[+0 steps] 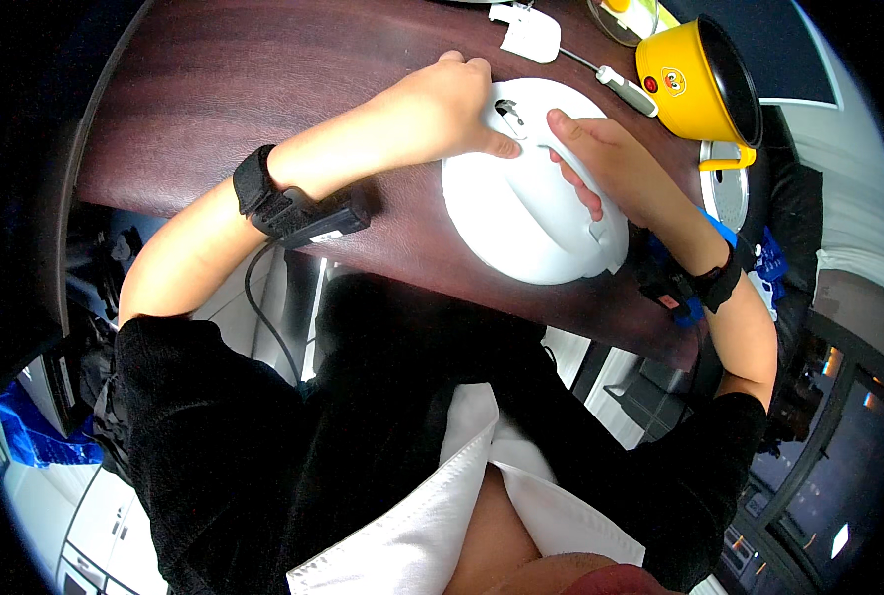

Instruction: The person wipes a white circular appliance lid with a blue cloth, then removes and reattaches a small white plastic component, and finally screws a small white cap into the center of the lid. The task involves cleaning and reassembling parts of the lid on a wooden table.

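Observation:
A white, rounded plastic appliance housing (506,213) lies on the dark reddish-brown table, with a raised curved handle across it. Near its far end, a small opening shows something metallic inside. My left hand (457,104) grips the far left edge, its thumb pressed on the top and its other fingers curled over the rim, partly hidden. Around the handle, the fingers of my right hand (606,159) are wrapped, with the thumb toward the opening. Beyond the housing lies a screwdriver (629,91) with a grey and white handle, its shaft reaching toward a small white plastic piece (529,33).
A yellow pot (678,74) with a dark inside lies tipped at the far right, beside a glass lid (616,22). A round metal-and-white part (728,193) sits by the table's right edge. A black device (328,220) with a cable rests near the front edge (432,288).

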Tool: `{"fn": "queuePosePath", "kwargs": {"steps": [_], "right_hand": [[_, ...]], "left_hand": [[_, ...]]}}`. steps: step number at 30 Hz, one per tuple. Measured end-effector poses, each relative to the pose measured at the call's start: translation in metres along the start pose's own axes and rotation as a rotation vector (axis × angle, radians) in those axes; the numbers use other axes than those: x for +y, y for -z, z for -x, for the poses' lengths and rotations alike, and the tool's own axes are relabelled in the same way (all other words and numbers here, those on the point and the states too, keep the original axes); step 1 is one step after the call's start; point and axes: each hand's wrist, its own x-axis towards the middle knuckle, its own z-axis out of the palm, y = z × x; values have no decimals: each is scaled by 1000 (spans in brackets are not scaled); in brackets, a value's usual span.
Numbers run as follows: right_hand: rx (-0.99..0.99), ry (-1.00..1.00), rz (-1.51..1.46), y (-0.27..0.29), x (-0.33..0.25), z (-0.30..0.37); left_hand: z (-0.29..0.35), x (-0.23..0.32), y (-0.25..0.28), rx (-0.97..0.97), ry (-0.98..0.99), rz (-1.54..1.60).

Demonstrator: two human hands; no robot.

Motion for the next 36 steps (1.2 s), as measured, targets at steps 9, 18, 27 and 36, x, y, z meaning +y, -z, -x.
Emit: {"fn": "queuePosePath", "kwargs": {"steps": [9, 18, 27, 36], "right_hand": [[30, 31, 4, 2, -1, 5], [85, 175, -79, 13, 3, 26], [100, 217, 120, 38, -24, 56], [92, 239, 196, 48, -20, 62]], "left_hand": [[3, 2, -2, 112, -3, 60], [11, 23, 2, 95, 59, 666], [17, 60, 12, 155, -80, 670], [9, 65, 5, 260, -168, 621]]}}
